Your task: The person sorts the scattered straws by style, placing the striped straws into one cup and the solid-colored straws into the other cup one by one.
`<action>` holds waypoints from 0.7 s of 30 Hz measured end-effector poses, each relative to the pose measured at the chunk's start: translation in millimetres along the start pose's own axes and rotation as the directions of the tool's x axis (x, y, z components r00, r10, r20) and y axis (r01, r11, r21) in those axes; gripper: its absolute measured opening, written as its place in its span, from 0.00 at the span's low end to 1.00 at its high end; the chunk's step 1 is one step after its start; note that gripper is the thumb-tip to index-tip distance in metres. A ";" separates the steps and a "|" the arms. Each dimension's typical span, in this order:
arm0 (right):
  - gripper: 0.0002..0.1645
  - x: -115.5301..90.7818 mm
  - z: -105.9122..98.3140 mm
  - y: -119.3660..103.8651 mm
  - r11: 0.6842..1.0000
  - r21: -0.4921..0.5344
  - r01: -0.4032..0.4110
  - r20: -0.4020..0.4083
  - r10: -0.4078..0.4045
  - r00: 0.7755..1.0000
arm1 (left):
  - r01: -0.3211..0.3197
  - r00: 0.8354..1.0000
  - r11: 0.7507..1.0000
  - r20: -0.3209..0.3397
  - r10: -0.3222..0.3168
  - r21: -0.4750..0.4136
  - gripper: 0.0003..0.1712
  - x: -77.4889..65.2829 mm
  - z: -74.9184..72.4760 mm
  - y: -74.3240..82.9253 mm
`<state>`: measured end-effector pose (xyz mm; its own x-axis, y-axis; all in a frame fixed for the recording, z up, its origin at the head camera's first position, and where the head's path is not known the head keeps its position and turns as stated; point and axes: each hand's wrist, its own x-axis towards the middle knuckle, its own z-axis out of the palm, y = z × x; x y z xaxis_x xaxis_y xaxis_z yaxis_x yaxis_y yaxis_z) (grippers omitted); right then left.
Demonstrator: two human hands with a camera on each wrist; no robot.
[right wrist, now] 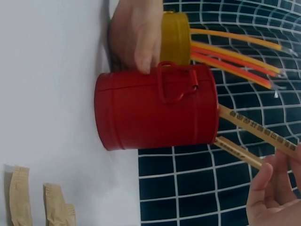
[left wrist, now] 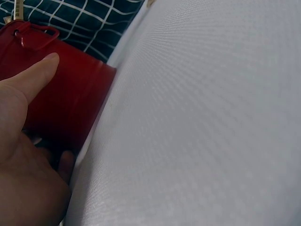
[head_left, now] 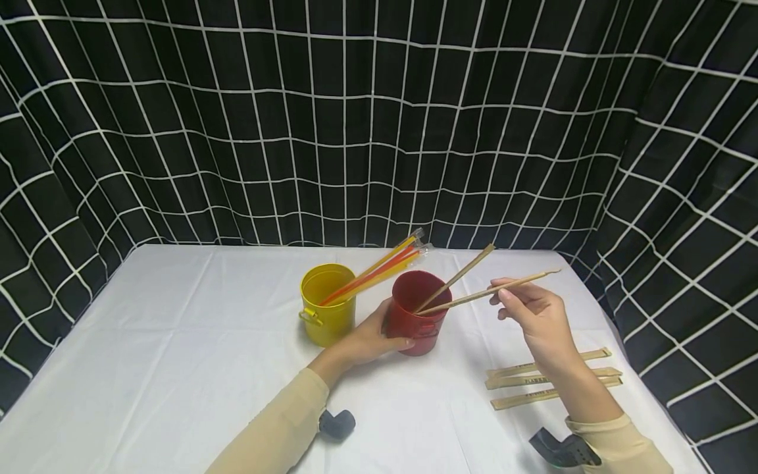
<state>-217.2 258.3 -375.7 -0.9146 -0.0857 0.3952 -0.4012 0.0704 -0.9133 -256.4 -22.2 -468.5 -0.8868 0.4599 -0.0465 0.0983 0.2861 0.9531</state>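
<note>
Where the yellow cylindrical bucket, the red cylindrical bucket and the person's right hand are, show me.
Yellow cylindrical bucket (head_left: pixel 333 322): head view, on its outer wall.
Red cylindrical bucket (right wrist: pixel 146 115): right wrist view, on its outer wall.
Right hand (head_left: pixel 542 321): head view, near the thumb's base.

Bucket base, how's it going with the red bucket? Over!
Left grip holds red bucket. Right grip pinches wrapped stick, lower end in bucket. Another stick leans inside; nothing seen blocking.

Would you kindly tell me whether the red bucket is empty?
Not empty: in the head view, two wrapped sticks reach into the red bucket, one pinched by the right hand.
</note>
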 end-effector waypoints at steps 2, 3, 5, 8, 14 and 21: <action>0.12 -0.3 -0.4 1.4 0.999 -0.051 -0.013 0.020 0.014 1.000 | -0.002 1.000 1.000 0.001 0.002 0.000 0.54 -0.1 -0.1 0.0; 0.12 -0.5 -0.6 2.3 0.997 -0.075 -0.020 0.032 0.022 0.999 | 0.000 1.000 1.000 0.001 0.000 -0.001 0.54 -0.2 0.0 0.2; 0.13 -0.8 -0.7 3.8 0.993 -0.117 -0.033 0.059 0.040 0.997 | 0.004 1.000 1.000 0.000 -0.004 -0.003 0.54 -0.6 -0.1 0.7; 0.15 -0.6 -0.3 6.2 0.989 -0.138 -0.053 0.116 0.069 0.991 | 0.009 1.000 1.000 0.000 -0.009 -0.004 0.54 -1.0 -0.1 1.0; 0.17 0.9 2.2 8.0 0.984 -0.144 -0.106 0.194 0.133 0.972 | 0.012 1.000 1.000 0.001 -0.012 -0.004 0.55 -1.3 0.2 0.4; 0.22 2.6 0.8 9.4 0.965 -0.231 -0.123 0.190 0.169 0.967 | 0.013 1.000 1.000 0.005 -0.013 -0.001 0.54 -1.0 0.1 1.0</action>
<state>-223.3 257.9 -383.3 -0.9426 -0.2603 0.2094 -0.2865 0.3078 -0.9073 -255.4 -22.2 -467.5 -0.8858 0.4601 -0.0606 0.0862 0.2914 0.9527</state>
